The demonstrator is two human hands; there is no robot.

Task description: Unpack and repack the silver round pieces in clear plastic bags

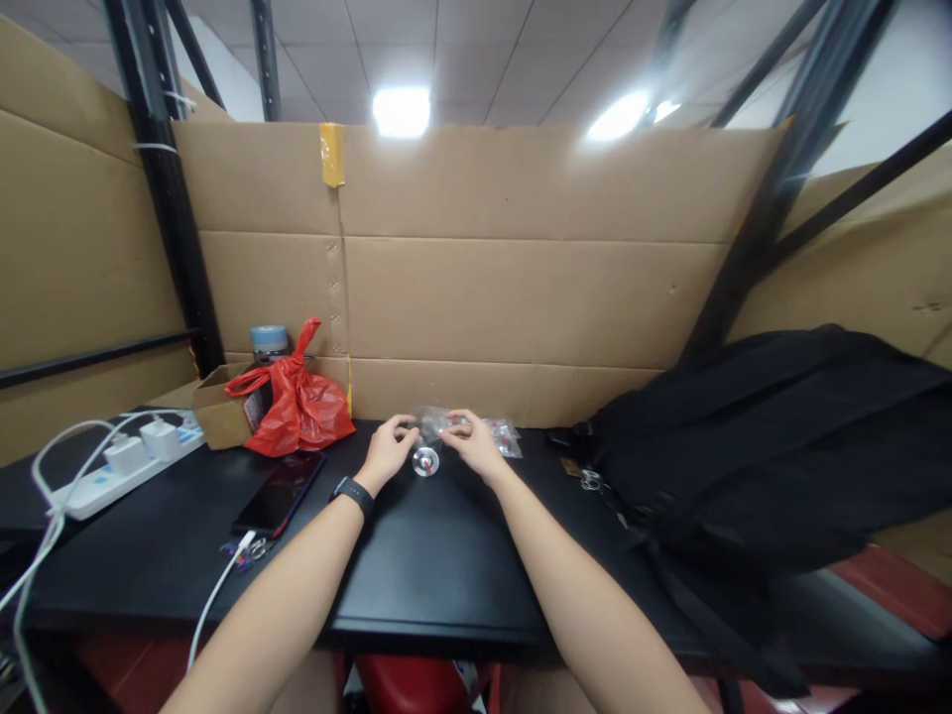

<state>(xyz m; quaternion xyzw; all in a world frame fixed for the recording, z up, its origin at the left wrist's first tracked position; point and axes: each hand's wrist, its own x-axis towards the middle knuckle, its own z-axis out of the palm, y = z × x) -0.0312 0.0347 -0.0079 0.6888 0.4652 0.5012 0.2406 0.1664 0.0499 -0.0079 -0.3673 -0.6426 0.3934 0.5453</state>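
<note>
Near the back of the black table (438, 555), both hands are at a small clear plastic bag (431, 420). My left hand (390, 448), with a dark watch on the wrist, has its fingers closed at the bag's left side. On the other side, my right hand (473, 442) pinches the bag's right edge. A round silvery disc (425, 461) with a red mark at its centre lies just below the bag, between the hands. More clear packets (507, 438) rest behind my right hand.
A red plastic bag (301, 407), a cardboard box (221, 409), a phone (279, 494) and a power strip (96, 486) are on the left. A black backpack (780, 446) covers the right side, with keys (591, 480) beside it. Cardboard panels (506, 297) stand behind.
</note>
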